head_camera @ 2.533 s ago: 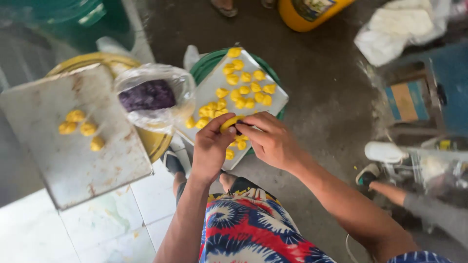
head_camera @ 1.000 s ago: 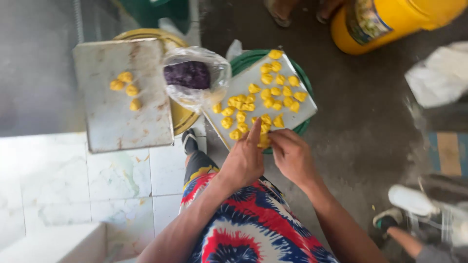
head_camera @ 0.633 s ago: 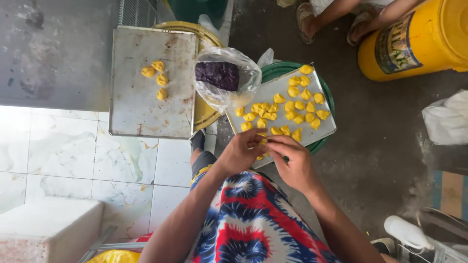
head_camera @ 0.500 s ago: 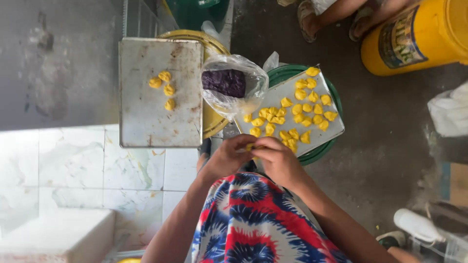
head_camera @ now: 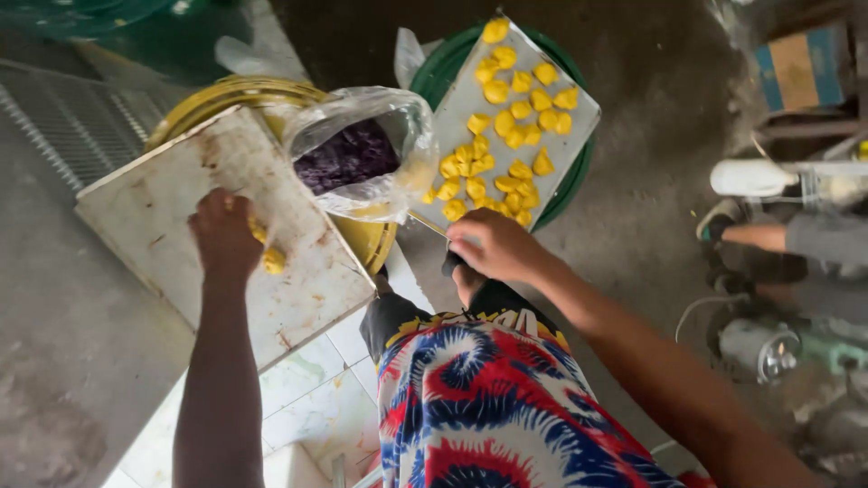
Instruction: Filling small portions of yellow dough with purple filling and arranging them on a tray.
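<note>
Half a second ago both hands met over the lap near the tray; now they are well apart. From the head camera, the left hand point(head_camera: 223, 237) has gone out to the white board point(head_camera: 154, 212) and lies palm down near its middle, fingers closed over yellow dough pieces point(head_camera: 269, 259) that peek out at its right side. The board rests tilted on a yellow bucket point(head_camera: 366, 239). The right hand point(head_camera: 493, 246) sits at the near corner of the grey tray point(head_camera: 579, 117), curled around a dark handle whose thin blade points left toward the bucket; what the tool is cannot be told. Many yellow pieces point(head_camera: 506, 136) cover the tray, which rests on a green basin point(head_camera: 434, 77). Between board and tray lies a clear plastic bag point(head_camera: 398, 117) of purple filling point(head_camera: 345, 158).
</note>
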